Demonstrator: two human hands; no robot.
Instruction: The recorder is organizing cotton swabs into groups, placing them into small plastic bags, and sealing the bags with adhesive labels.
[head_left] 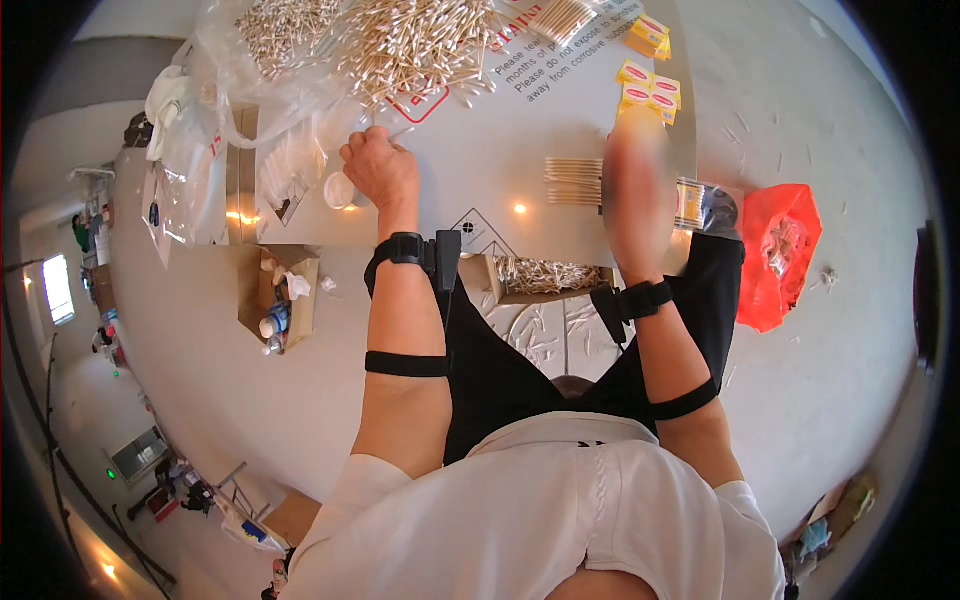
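A loose heap of cotton swabs (pixel 415 50) lies on the grey table sheet at the far side. Just below the heap, my left hand (pixel 381 168) is closed with its fingers curled. A thin stick shows by its fingertips, but whether they pinch it is hidden. A small round white lid or cup (pixel 340 190) sits beside that hand. Smeared by blur, my right hand (pixel 641 200) is over the table's right part. To its left lies a neat row of cotton swabs (pixel 573 181); on its other side, a clear package of swabs (pixel 689 204) reaches the table edge.
Small yellow boxes (pixel 650 92) and another swab bundle (pixel 566 18) lie at the far right. A plastic bag of swabs (pixel 285 35) stands far left. Below the table edge are a box of swabs (pixel 548 278), a cardboard box (pixel 262 300) and a red bag (pixel 765 290).
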